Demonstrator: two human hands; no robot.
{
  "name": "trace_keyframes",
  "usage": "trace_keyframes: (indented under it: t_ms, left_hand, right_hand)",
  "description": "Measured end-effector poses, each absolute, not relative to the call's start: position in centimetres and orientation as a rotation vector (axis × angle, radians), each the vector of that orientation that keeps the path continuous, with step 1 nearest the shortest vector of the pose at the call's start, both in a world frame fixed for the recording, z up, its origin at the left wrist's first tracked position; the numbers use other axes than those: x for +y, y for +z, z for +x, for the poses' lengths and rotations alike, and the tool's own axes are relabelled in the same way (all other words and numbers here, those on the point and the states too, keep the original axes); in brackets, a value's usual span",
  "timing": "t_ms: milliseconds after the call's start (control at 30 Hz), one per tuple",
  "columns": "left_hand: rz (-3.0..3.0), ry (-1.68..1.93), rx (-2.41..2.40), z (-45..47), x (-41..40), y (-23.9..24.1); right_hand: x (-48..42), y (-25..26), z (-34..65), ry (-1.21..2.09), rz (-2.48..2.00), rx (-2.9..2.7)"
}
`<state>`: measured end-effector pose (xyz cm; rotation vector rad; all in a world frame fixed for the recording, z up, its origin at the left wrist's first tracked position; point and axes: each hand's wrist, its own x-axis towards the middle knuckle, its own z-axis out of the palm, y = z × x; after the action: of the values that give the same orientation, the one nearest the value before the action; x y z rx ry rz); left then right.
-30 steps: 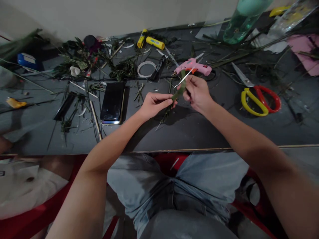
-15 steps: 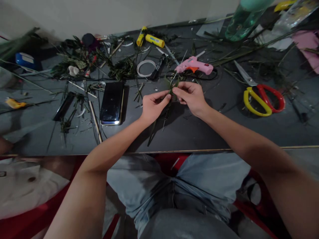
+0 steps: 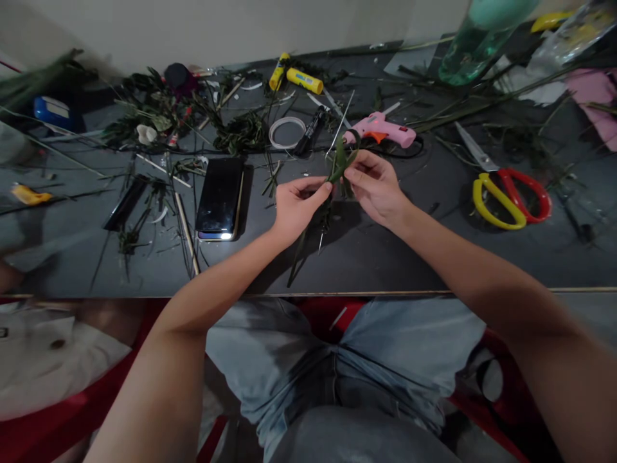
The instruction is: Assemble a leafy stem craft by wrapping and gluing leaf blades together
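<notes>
Between my hands is a bundle of green leaf strips [image 3: 339,161], with a thin wire sticking out above and below it. My left hand [image 3: 301,204] pinches the strips between thumb and fingers. On the other side, my right hand [image 3: 375,185] grips the upper part of a strip, its thumb and forefinger pressed together. Just beyond my fingers lies a pink glue gun [image 3: 380,130] with an orange trigger. To the left of my left hand is a black phone [image 3: 220,196], lying flat with a small light lit at its lower edge.
Scissors [image 3: 499,193] with yellow and red handles lie at the right. A wire coil [image 3: 288,133], yellow tubes [image 3: 304,81] and leaf scraps [image 3: 238,132] are spread toward the back. A green bottle [image 3: 470,48] stands back right. Someone's white garment [image 3: 53,360] shows at lower left.
More of the green strip now shows above my fingers, bent into a loop. My right hand has shifted slightly right, while my left hand keeps its pinch.
</notes>
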<state>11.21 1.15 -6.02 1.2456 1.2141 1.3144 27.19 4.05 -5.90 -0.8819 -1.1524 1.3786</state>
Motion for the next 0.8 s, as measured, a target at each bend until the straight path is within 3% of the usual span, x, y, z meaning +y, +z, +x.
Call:
trace_keyframes:
  t_ms: [167,800]
  left_hand:
    - [1.077,1.173,1.145,11.6,0.3,-5.2]
    - [1.469,1.143,1.153,10.7,0.5,-4.8]
  right_hand:
    - [4.4,-4.6,27.6,1.430,-0.940,-1.012]
    - [4.7,-3.8,28.5,1.450,-0.832,-0.854]
